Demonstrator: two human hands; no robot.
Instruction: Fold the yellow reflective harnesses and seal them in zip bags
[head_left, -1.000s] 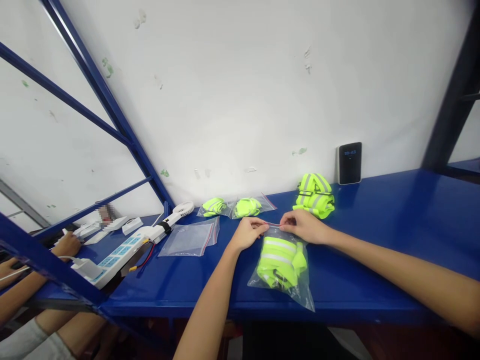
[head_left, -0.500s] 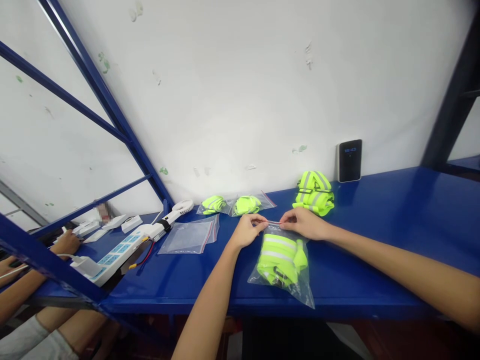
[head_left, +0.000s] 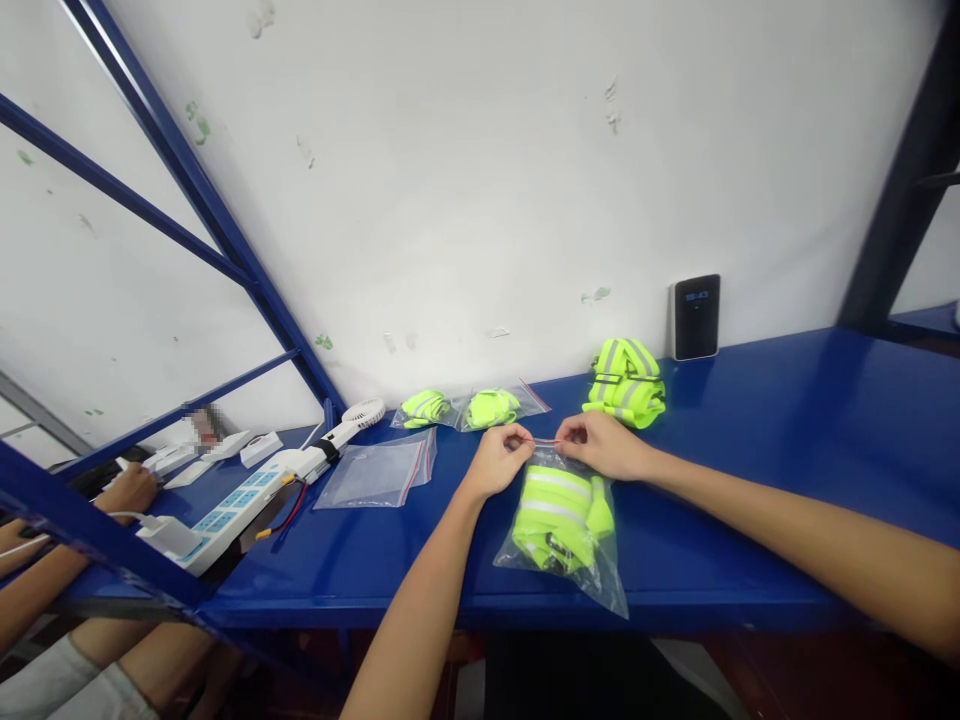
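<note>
Both hands pinch the top edge of a clear zip bag point(head_left: 561, 535) on the blue shelf point(head_left: 750, 420): the left hand point(head_left: 499, 460) and right hand point(head_left: 604, 446) are nearly closed, fingertips close together. Inside, a folded hi-vis vest point(head_left: 559, 515). Farther off lie a loose folded vest point(head_left: 624, 385) and two small bagged vests point(head_left: 450, 408); left, an empty bag point(head_left: 371, 475) and a power strip point(head_left: 225, 530) — a blue brace point(head_left: 97, 528) partly blocks a co-worker's hand point(head_left: 131, 490).
</note>
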